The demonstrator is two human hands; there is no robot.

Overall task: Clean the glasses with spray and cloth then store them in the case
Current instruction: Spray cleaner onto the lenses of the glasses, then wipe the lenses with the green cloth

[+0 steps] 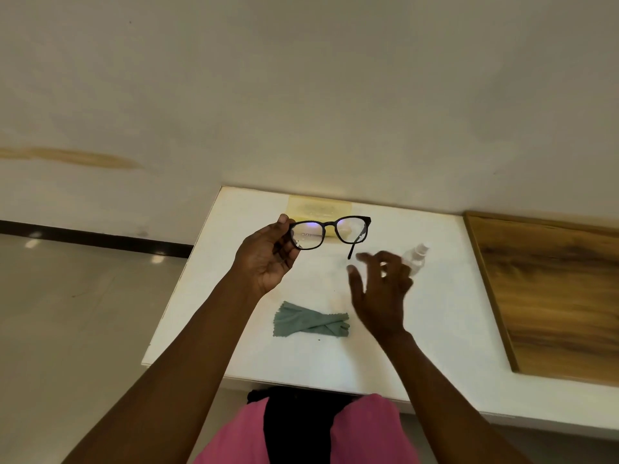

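On the white worktop [435, 329] we list: glasses [330, 232] held aloft over the far edge, pinched at one frame end by our left hand [268, 259]; green cloth [310, 321] crumpled near the middle; clear spray bottle [417, 257] towards the right edge; a yellowish case [320, 209] against the far edge. Our right hand [380, 289] is empty, fingers spread loosely, just beside the bottle. Risk, in our judgement: the blurred reaching hand could topple the bottle, and a one-ended pinch could let the glasses swing or slip.
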